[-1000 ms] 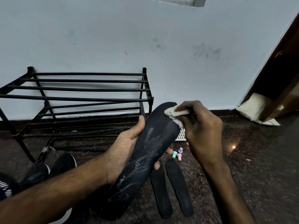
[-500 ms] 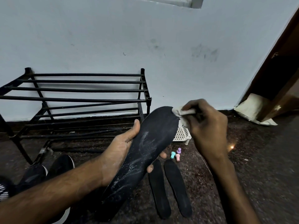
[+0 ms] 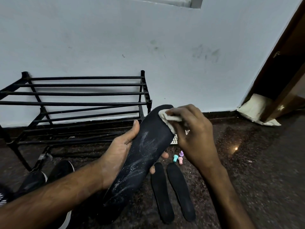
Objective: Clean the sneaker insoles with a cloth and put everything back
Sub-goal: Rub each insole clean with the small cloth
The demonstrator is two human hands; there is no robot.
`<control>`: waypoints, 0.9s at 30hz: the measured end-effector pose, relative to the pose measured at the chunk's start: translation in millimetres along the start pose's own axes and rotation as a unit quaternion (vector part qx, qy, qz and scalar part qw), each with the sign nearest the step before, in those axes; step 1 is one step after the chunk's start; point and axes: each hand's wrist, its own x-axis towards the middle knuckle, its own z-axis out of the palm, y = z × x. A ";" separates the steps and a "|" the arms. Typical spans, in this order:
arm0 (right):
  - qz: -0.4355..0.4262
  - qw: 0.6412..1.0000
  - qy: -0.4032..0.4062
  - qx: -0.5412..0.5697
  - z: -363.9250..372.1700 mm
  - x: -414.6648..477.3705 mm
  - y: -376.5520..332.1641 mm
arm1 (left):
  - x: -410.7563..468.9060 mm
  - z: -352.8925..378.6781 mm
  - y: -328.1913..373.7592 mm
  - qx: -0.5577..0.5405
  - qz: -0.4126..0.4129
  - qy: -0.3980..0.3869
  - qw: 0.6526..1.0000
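Handling: the insole (image 3: 145, 156) is looking thin, light and flexible, probably foam under a fabric face. My judgement is that it would be bending readily if gripped at one end only. The best hold seems to be mid-length and from beneath, which is what the left hand (image 3: 118, 152) is doing. Its thumb is lying along the left edge, and its fingers (image 3: 165, 155) are wrapping under and showing at the right edge. The fabric face is likely giving fair grip. It is not fragile, though hard rubbing at the unsupported toe could be folding it.

The right hand (image 3: 193, 129) is bunching the cloth (image 3: 166, 117), small, whitish and soft, in curled fingers and pressing it onto the toe end.

Position: the insole is being held in the air, tilted. The toe end is pointing up toward the wall and the heel end down near the person, above the floor (image 3: 247, 162) and in front of the shoe rack (image 3: 82, 103).

Appearance: it is black, with a fine mesh texture showing near mid-length. White powdery streaks and specks are running from the middle to the heel. Two more insoles (image 3: 162, 192) are lying flat on the floor, side by side, just right of the held one. Dark sneakers (image 3: 61, 169) are sitting at lower left, partly hidden by the forearm.
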 end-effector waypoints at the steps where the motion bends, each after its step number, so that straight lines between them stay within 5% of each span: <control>1: 0.000 1.000 -0.001 -0.017 3.4 -1.8 2.5 | -0.5 0.6 -0.3 0.006 0.000 -0.002 1.000; 6: 0.109 0.991 0.075 -0.014 8.8 -5.6 24.4 | -1.0 -0.1 -2.2 0.017 0.007 -0.014 1.000; 10: 0.233 0.962 0.113 0.090 3.5 -4.7 32.0 | -3.9 1.4 0.7 -0.009 0.023 0.002 1.000; 13: 0.238 0.950 0.141 0.145 -3.2 -0.5 23.2 | -4.0 0.3 3.4 -0.033 0.030 0.032 0.998; 21: 0.221 0.963 0.066 0.140 19.2 -5.8 -4.3 | 0.3 0.3 3.0 -0.017 0.050 0.046 0.998; 27: 0.367 0.901 0.089 0.214 22.4 -15.5 23.5 | -3.2 -2.8 4.0 -0.025 0.065 0.047 0.996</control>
